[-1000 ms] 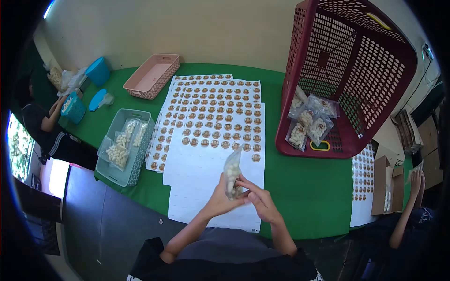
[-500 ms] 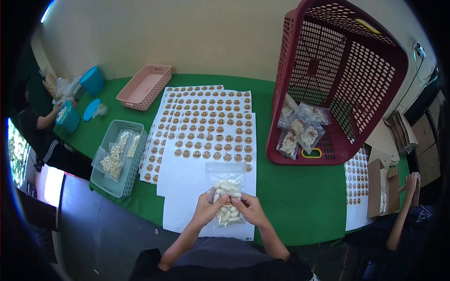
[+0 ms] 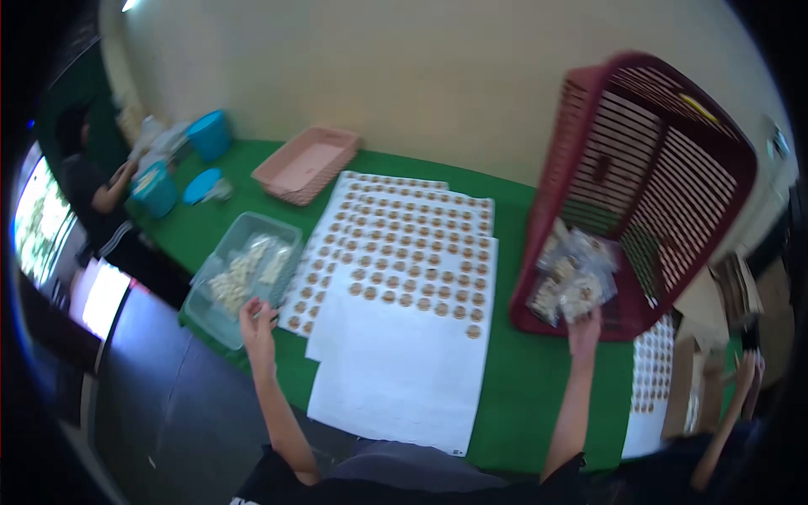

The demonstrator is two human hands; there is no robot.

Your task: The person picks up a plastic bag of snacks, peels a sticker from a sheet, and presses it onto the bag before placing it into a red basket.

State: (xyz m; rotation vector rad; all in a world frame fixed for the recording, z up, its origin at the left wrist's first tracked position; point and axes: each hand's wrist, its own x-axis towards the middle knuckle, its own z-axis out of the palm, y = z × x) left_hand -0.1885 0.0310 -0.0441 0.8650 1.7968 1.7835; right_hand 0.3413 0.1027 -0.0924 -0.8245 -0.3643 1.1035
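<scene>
My right hand [image 3: 585,328] is at the opening of the tipped maroon basket [image 3: 539,252], its fingers on the lower end of a clear bag of white oblong pieces [image 3: 581,296]. Motion blurs the fingertips, and the bag partly covers them. Behind that bag lie several similar stickered bags [image 3: 555,269] inside the basket. On the other side, my left hand [image 3: 259,324] is empty, fingers apart, by the right front edge of a pale green basket [image 3: 223,328]. Filled clear bags [image 3: 240,273] lie in this basket.
Sheets of round brown stickers [image 3: 412,252] cover the table's middle. Behind them sits a pink basket [image 3: 307,164]. Blue tubs [image 3: 208,135] and a person [image 3: 101,198] are at the left. A cardboard box [image 3: 697,387] and another person's hands [image 3: 747,370] are at the right.
My hands have parted from the bag held over the sticker sheet. The right has carried it to the maroon basket; the left has moved to the pale green basket. The view has shifted.
</scene>
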